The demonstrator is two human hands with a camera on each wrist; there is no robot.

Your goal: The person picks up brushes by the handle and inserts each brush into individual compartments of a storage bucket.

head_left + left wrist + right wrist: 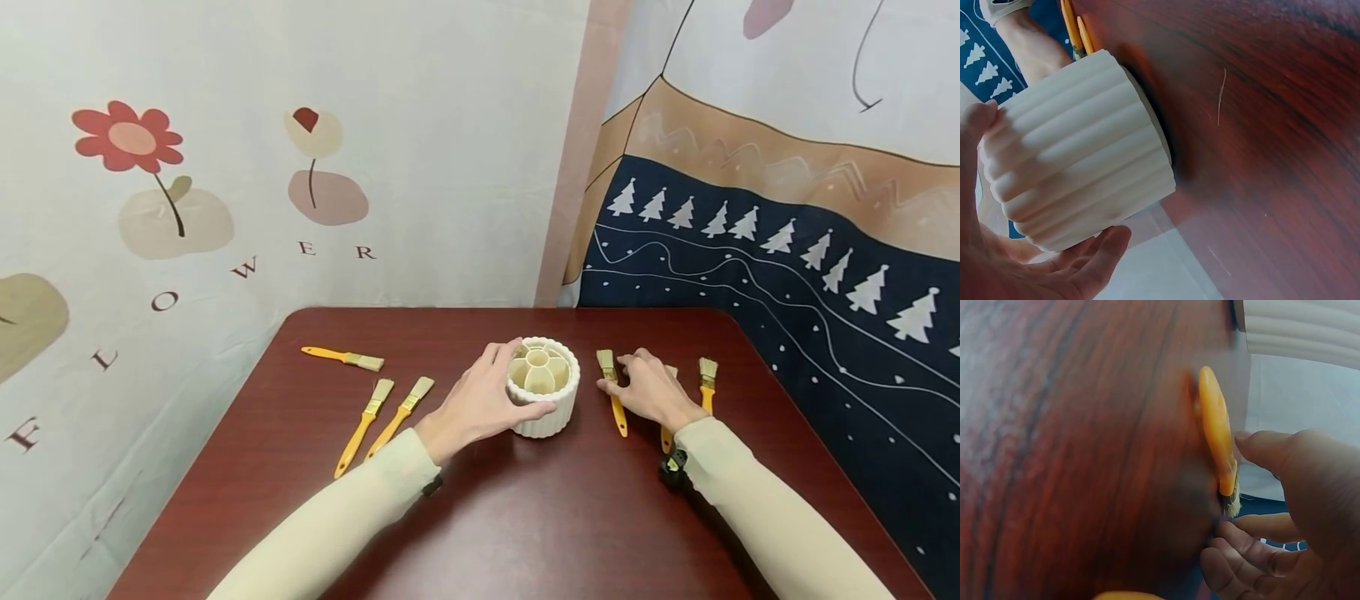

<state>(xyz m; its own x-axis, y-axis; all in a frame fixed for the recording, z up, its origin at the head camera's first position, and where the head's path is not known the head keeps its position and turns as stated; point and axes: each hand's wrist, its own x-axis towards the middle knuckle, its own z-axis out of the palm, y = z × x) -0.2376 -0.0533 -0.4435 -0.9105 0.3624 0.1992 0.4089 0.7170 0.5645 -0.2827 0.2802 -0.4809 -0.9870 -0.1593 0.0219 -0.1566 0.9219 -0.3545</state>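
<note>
My left hand (480, 398) holds a white ribbed round pot (546, 421) upright on the table, thumb and fingers spread around its side. Inside, the pot is split into petal-shaped compartments about a round centre one. The left wrist view shows the pot's ribbed wall (1085, 150) between thumb and fingers. To the right, my right hand (651, 390) is over a flat paintbrush (618, 419) with a yellow handle. Its thumb and fingers lie either side of that brush, apart from each other, beside the yellow handle (1215, 419) in the right wrist view.
A second paintbrush (666, 440) lies partly hidden under the right hand, and another brush (707, 385) is farther right. Left of the pot are three more: one brush (324, 353) lying crosswise, two brushes (366, 423) side by side. Printed cloths hang behind the dark red table (540, 517).
</note>
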